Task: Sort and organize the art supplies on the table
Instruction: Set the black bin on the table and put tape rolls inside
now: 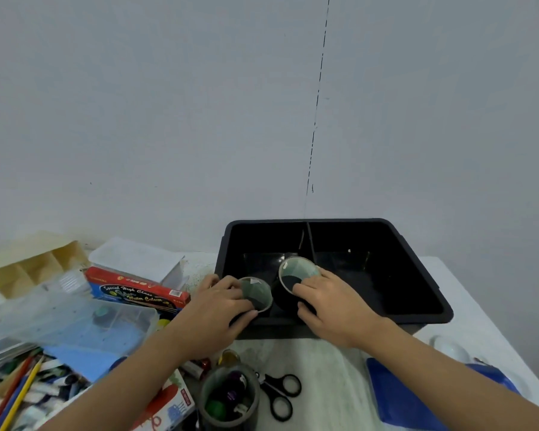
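Grey pot (229, 396): stands at the near edge of the bench (324, 362), between the two forearms, with small paint bottles inside.
Scissors (280, 396): black-handled, lying flat just right of the grey pot.
Blue board (399, 396): flat on the bench, partly under the right forearm.
Left hand (213, 309): reaches forward palm down, its fingers and thumb curled round the left tub (257, 293).
Left tub: dark and round with a pale top, tilted toward the camera at the near-left corner of the black bin (417, 253); whether it touches the rim cannot be told.
Right hand (330, 306): reaches forward over the bin's near wall, its fingers across the top edge of the right tub (296, 273) and its thumb low on the side, gripping it.
Right tub: same kind, inside the bin near its front, tipped so the top faces the camera, close beside the left tub.
Black bin: on the bench against the wall.
Watercolour box (137, 290): red and blue, left of the bin.
Clear case (75, 315): in front of the watercolour box.
Pencils (19, 393): loose among paint tubes at the near-left corner.
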Demonstrator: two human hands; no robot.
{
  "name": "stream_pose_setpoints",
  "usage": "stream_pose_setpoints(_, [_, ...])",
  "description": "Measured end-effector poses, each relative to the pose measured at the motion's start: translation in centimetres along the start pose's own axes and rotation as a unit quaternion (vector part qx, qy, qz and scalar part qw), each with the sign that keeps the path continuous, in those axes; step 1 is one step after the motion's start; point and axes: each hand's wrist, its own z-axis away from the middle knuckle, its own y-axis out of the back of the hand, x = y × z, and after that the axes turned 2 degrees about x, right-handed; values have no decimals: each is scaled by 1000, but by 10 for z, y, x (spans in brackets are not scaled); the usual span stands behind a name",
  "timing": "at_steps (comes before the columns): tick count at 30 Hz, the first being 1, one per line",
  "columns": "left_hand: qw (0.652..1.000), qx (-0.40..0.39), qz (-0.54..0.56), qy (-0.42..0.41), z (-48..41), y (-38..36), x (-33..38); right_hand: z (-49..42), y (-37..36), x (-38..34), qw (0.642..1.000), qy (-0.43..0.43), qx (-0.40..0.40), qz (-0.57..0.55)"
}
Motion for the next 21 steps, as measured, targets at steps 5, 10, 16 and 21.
stream_pose_setpoints(5, [997, -75, 5, -13, -7, 4, -7, -5, -3, -8, 999, -25, 17, 32])
stream_pose_setpoints(10, [999, -50, -5, 10, -4, 0, -9, -6, -7, -14, 998, -19, 48, 32])
stream_pose_setpoints(16, [997, 35, -5, 68, 2, -9, -13, -10, -11, -18, 990, 8, 138, 38])
stream_pose_setpoints(21, [999, -1, -9, 52, 1, -8, -14, -10, -22, -13, 993, 8, 106, 48])
